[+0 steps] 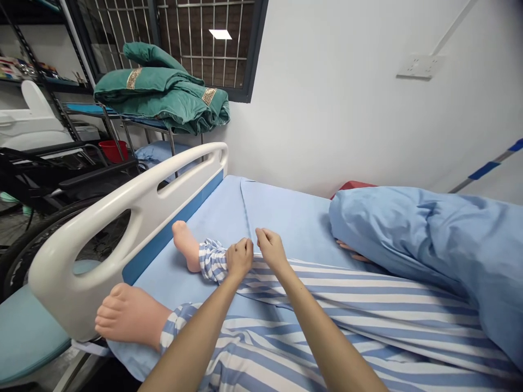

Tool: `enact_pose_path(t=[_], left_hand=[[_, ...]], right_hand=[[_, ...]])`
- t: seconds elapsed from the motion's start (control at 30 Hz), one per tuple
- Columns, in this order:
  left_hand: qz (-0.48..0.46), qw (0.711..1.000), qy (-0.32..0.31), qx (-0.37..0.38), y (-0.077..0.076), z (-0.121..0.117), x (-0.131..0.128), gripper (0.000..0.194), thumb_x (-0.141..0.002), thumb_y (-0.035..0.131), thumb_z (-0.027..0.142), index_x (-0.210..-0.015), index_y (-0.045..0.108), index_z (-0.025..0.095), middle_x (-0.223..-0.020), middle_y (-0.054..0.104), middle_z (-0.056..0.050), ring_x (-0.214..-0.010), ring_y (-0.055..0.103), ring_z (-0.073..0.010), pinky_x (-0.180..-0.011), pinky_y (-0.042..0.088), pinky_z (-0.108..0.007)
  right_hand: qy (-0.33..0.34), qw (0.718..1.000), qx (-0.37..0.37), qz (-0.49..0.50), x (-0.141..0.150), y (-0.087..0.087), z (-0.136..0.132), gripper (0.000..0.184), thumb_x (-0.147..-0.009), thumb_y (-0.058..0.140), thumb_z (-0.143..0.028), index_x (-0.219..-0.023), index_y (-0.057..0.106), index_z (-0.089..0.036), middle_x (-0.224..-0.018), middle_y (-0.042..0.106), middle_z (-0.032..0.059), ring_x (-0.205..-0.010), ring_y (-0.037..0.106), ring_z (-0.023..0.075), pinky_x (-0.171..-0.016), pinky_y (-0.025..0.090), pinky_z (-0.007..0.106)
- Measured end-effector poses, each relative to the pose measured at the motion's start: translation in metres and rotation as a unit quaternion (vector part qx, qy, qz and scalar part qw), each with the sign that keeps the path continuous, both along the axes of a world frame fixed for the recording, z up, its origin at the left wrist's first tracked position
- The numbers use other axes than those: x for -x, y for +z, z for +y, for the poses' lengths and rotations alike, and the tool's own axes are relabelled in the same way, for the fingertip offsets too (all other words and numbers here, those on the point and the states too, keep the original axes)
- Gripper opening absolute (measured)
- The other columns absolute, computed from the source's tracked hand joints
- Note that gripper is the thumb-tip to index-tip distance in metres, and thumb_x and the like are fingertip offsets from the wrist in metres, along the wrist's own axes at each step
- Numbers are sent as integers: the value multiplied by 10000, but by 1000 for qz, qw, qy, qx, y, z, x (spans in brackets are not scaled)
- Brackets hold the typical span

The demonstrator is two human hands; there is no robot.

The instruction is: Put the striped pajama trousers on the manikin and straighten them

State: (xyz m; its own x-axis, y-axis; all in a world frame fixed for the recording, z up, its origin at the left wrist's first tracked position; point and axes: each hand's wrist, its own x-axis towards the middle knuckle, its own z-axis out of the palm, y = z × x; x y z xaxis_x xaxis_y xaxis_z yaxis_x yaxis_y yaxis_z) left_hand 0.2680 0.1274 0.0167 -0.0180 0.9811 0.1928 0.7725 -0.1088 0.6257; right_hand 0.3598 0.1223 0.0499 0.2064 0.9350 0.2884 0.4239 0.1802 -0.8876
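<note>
A figure in blue-and-white striped trousers (368,305) lies on a bed with a light blue sheet (281,212). Its two bare feet show, one far (186,245) and one near (131,316) by the footboard. My left hand (239,258) is closed, pinching the striped fabric near the far ankle cuff. My right hand (270,249) is closed beside it, gripping the same trouser leg along its upper edge. Both my forearms reach in from the bottom of the view.
A white footboard (122,212) with blue trim ends the bed on the left. A light blue quilt (441,245) is bunched at the right. Folded green blankets (167,92) sit on a rack behind. A wheelchair (49,185) stands left of the bed.
</note>
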Motion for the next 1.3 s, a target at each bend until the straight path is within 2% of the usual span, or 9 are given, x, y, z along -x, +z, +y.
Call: enact_pose_path(t=[0.2,0.3,0.47,0.63,0.77,0.87,1.07,1.17,1.3], left_hand=[[-17,1000,-11,-6,1,-2,2,380,-889,278,379,-699,567,221,-695,642,-20,-669,541,-133,-603,262,-253],[-65,998,-27,-5,12,3,-3,365,-871,309,358,-618,521,203,-635,602,-8,-613,499,-117,-592,279,-237],[-202,978,-48,-27,27,8,-32,392,-867,261,348,-548,427,191,-527,491,17,-533,426,-95,-542,287,-213],[-124,992,-37,-11,11,-1,-45,376,-854,303,374,-576,483,198,-574,553,-1,-567,444,-115,-565,259,-239],[-101,993,-57,-12,3,-3,-41,392,-864,283,376,-582,491,200,-582,565,4,-561,440,-112,-566,255,-238],[-84,994,-60,-18,5,-1,-41,375,-853,312,368,-559,475,199,-557,542,14,-548,417,-108,-556,243,-239],[-124,989,-78,-28,18,0,-65,371,-849,307,337,-538,448,194,-531,505,20,-534,399,-99,-548,262,-230],[-123,986,-112,-27,17,-5,-76,374,-858,299,351,-565,474,198,-551,525,15,-552,425,-103,-558,262,-236],[-110,988,-106,-12,14,-9,-82,372,-847,317,348,-528,433,197,-526,499,18,-539,405,-107,-555,242,-245]], right_hand=[[-49,997,-26,-57,-13,-27,-10,393,-828,380,-417,-507,311,-201,-473,295,-64,-493,293,93,-498,234,241],[-46,999,-24,-9,-13,-32,-8,392,-826,378,-426,-510,324,-200,-473,301,-62,-492,299,92,-487,242,236],[-45,994,-23,100,-20,-30,-3,362,-807,400,-422,-526,351,-199,-488,327,-59,-496,312,89,-485,273,228],[-45,986,-16,158,-26,-28,0,355,-784,415,-431,-529,301,-213,-484,285,-69,-479,280,86,-467,278,228],[-45,998,-27,25,-35,-13,-10,376,-800,405,-416,-500,323,-205,-463,299,-64,-482,285,89,-481,248,236],[-65,996,-54,-36,-46,-11,-20,384,-822,392,-408,-506,327,-200,-470,306,-64,-491,291,88,-500,241,236],[-78,996,-17,40,-60,-29,-15,374,-811,378,-435,-519,346,-203,-483,338,-56,-501,324,96,-500,274,234],[-82,993,-4,82,-70,-21,-14,365,-802,372,-438,-521,343,-207,-473,333,-55,-482,322,97,-485,282,237],[-60,998,-16,-3,-93,-7,-28,396,-814,397,-440,-503,356,-198,-465,343,-53,-485,339,94,-510,289,236]])
